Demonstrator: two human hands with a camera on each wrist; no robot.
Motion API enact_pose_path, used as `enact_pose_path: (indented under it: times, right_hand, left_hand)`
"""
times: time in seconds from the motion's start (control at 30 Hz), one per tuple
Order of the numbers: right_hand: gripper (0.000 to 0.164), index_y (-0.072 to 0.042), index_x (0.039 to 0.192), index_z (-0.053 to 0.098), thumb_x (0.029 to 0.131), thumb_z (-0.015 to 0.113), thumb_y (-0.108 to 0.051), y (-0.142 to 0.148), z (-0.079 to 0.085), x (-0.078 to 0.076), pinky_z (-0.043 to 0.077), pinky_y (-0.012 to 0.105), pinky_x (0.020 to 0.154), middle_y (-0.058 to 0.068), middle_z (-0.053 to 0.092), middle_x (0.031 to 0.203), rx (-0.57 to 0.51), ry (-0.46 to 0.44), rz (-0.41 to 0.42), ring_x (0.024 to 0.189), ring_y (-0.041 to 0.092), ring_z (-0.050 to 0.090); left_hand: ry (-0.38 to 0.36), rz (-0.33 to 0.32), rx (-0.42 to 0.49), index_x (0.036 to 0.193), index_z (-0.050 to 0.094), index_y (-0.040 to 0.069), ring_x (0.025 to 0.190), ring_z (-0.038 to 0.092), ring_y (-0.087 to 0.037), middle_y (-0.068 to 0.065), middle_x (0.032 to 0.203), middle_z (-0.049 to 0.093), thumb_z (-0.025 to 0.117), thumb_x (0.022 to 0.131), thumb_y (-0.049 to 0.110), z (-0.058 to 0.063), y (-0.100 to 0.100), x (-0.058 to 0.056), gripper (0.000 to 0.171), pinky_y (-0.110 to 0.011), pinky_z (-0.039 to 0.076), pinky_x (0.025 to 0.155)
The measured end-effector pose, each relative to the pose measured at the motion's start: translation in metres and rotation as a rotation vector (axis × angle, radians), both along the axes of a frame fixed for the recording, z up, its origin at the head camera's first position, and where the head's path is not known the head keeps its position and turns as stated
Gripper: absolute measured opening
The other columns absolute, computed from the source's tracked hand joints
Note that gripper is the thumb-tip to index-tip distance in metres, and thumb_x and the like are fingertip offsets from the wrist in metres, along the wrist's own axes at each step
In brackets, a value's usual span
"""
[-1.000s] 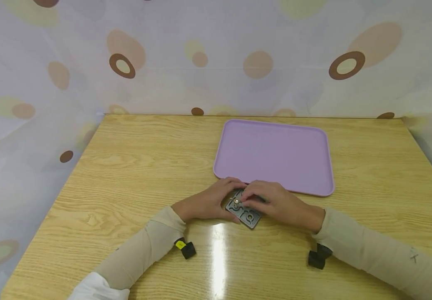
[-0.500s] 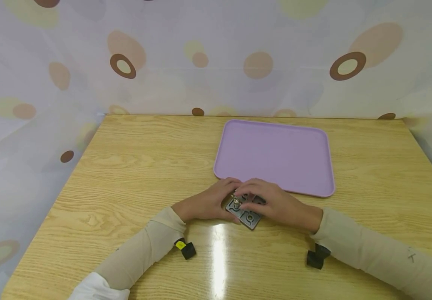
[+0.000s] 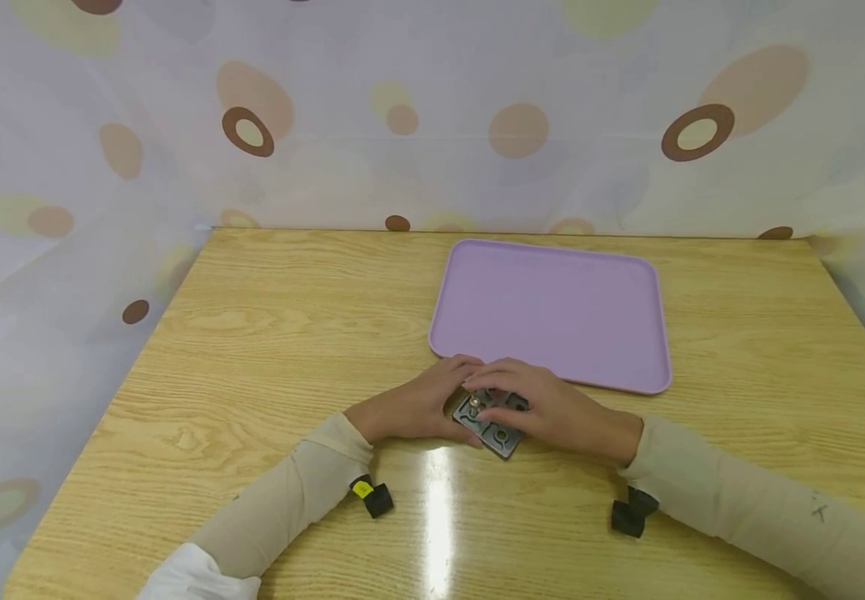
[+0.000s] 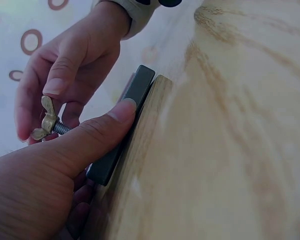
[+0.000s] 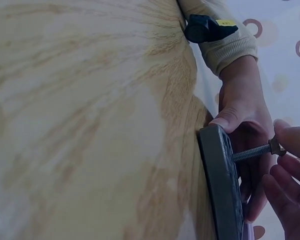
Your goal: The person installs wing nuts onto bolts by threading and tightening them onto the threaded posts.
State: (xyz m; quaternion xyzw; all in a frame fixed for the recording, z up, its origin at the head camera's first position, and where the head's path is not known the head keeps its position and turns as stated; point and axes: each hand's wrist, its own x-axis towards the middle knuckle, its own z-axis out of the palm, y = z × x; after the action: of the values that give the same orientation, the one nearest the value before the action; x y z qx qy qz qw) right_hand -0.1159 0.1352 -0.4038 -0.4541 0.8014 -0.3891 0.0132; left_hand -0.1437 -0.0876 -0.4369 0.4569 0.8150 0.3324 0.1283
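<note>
A: what's hidden right now?

B: the far end of the dark plate (image 3: 494,423) is sitting under both hands in the head view; only its near corner with a couple of holes is showing; the slots are too small to read; in the left wrist view the plate (image 4: 121,131) is showing edge-on only, its face out of sight; in the right wrist view its lower end (image 5: 221,181) is running off the frame.

A: where's the plate relative to the fingers?

B: it's lying flat on the wooden table (image 3: 290,333), just in front of the near edge of the purple tray (image 3: 552,312); the left hand (image 3: 421,406) is gripping it from the left side, thumb (image 4: 97,134) pressing along its edge; the right hand (image 3: 545,406) is coming over from the right, fingers curled narrow and pinching the wing nut (image 4: 46,120) on the bolt (image 5: 252,151).

A: orientation?

B: the plate's long axis is running diagonally, from far-left to near-right in the head view; the bolt is standing out square from the plate face, pointing up off the table, wing nut at its top end; thread is showing between nut and plate.

A: anything else around?

B: a spotted curtain (image 3: 402,108) is hanging behind the table; a black wrist unit is sitting on each beige sleeve, the left one (image 3: 371,497) carrying a yellow tag.
</note>
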Motion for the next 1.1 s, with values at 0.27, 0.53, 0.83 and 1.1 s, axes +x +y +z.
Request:
enact_pose_path:
  times: [0.27, 0.53, 0.83, 1.1]
  right_hand:
    - [0.037, -0.01, 0.123, 0.059, 0.089, 0.064, -0.025, 0.0009, -0.0014, -0.0019, 0.045, 0.032, 0.091, -0.002, 0.053, 0.125, 0.024, -0.017, 0.001, 0.116, 0.013, 0.049]
    - [0.036, -0.011, 0.12, 0.06, 0.087, 0.067, -0.022, 0.0041, 0.0011, -0.0023, 0.046, 0.031, 0.09, -0.004, 0.055, 0.122, 0.022, -0.001, -0.018, 0.112, 0.01, 0.05]
    - [0.029, -0.012, 0.118, 0.061, 0.09, 0.062, -0.018, 0.008, 0.0011, -0.0025, 0.049, 0.029, 0.082, -0.005, 0.058, 0.117, 0.022, 0.003, -0.048, 0.099, 0.011, 0.056]
    - [0.022, -0.014, 0.112, 0.064, 0.09, 0.062, -0.012, 0.0096, 0.0023, -0.0013, 0.049, 0.029, 0.08, -0.007, 0.06, 0.111, 0.004, 0.026, -0.057, 0.1, 0.008, 0.055]
  left_hand:
    - [-0.007, -0.001, -0.01, 0.137, 0.039, 0.014, 0.125, 0.03, -0.01, -0.001, 0.137, 0.034, 0.076, 0.072, 0.047, 0.0012, 0.0004, -0.001, 0.082, -0.027, 0.028, 0.105]
    - [0.0, 0.004, -0.007, 0.137, 0.039, 0.014, 0.125, 0.031, -0.009, 0.0, 0.137, 0.035, 0.077, 0.072, 0.047, 0.0009, 0.0012, -0.0016, 0.082, -0.026, 0.028, 0.104]
    - [-0.008, 0.006, 0.001, 0.14, 0.036, 0.013, 0.125, 0.032, -0.01, 0.0, 0.137, 0.035, 0.077, 0.071, 0.047, 0.0037, 0.0016, -0.0014, 0.088, -0.026, 0.027, 0.105]
    - [0.008, -0.003, 0.007, 0.14, 0.036, 0.015, 0.126, 0.03, -0.009, 0.0, 0.138, 0.035, 0.077, 0.07, 0.049, 0.0002, 0.0017, -0.0024, 0.087, -0.027, 0.026, 0.106]
